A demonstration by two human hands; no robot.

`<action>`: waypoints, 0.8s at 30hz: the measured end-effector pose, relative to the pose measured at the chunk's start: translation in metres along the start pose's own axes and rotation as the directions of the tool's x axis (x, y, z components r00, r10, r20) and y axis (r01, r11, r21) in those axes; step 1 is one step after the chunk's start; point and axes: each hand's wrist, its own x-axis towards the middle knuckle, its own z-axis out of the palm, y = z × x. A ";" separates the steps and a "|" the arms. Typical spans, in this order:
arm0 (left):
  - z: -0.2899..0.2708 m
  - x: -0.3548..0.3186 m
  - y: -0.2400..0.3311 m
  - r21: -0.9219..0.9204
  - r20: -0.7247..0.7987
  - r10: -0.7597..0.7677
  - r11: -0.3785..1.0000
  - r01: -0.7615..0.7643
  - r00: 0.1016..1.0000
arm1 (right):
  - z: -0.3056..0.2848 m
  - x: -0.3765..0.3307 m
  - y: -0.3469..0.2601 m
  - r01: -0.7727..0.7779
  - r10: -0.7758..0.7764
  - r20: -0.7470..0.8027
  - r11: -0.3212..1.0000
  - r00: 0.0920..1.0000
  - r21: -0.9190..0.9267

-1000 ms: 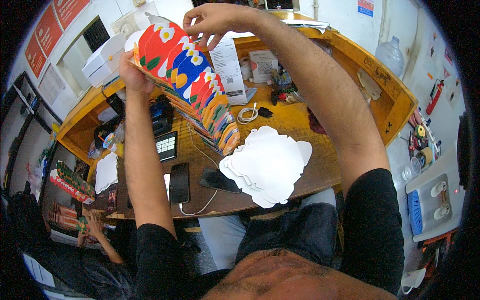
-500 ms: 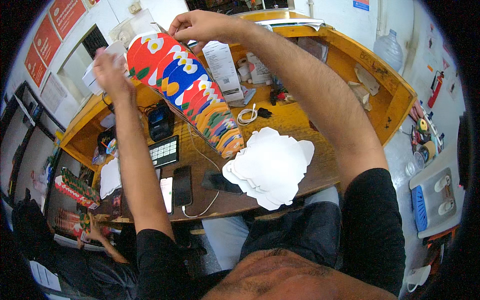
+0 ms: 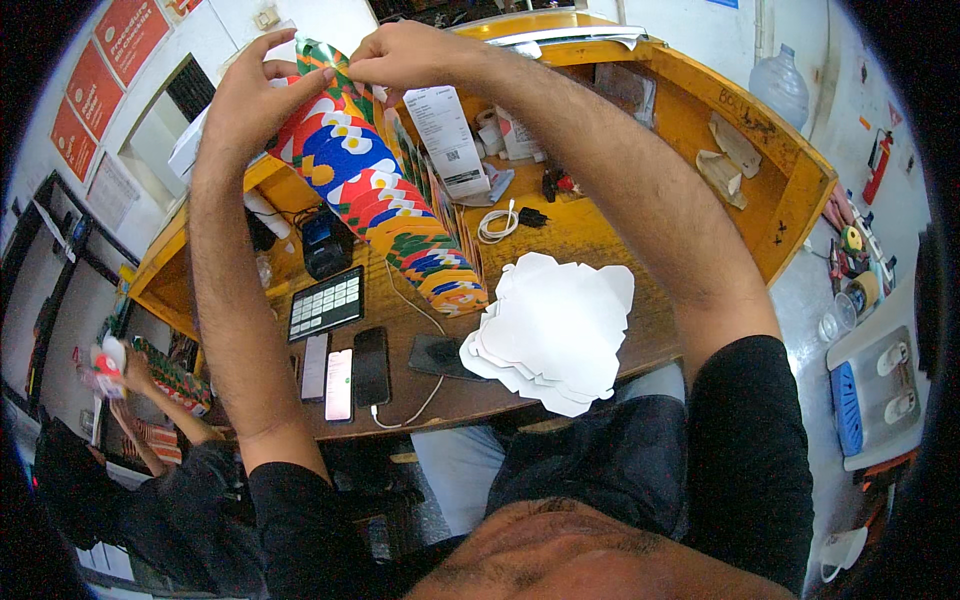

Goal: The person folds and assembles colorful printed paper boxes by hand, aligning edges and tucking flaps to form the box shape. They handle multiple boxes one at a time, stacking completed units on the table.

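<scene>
A person's left hand (image 3: 255, 100) and right hand (image 3: 410, 55) pinch the raised far end of a long fanned string of colourful cut-out cards (image 3: 385, 195), fingers closed on its top edge. The string's near end rests on the wooden counter (image 3: 600, 225), touching a stack of white cut-outs (image 3: 555, 335), with phones (image 3: 345, 370) to the left.

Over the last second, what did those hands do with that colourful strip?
Both hands came together at the top of the colourful paper string: the left hand moved up from the strip's side to pinch beside the right hand. The strip's lower end still rests near the white cutouts on the wooden desk, which lie unchanged.
</scene>
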 end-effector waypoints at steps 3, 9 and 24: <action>0.002 0.003 0.011 0.069 0.002 0.021 0.997 -0.021 1.000 | -0.004 0.002 0.018 0.125 -0.126 0.053 0.992 0.991 0.022; 0.001 0.000 0.011 0.106 -0.040 -0.004 0.994 0.008 0.999 | -0.015 -0.019 0.016 0.120 -0.141 0.179 0.985 0.974 0.125; 0.029 -0.021 0.054 0.311 0.091 0.065 0.946 -0.090 0.994 | 0.012 -0.029 0.033 0.216 -0.164 -0.190 0.928 0.968 0.304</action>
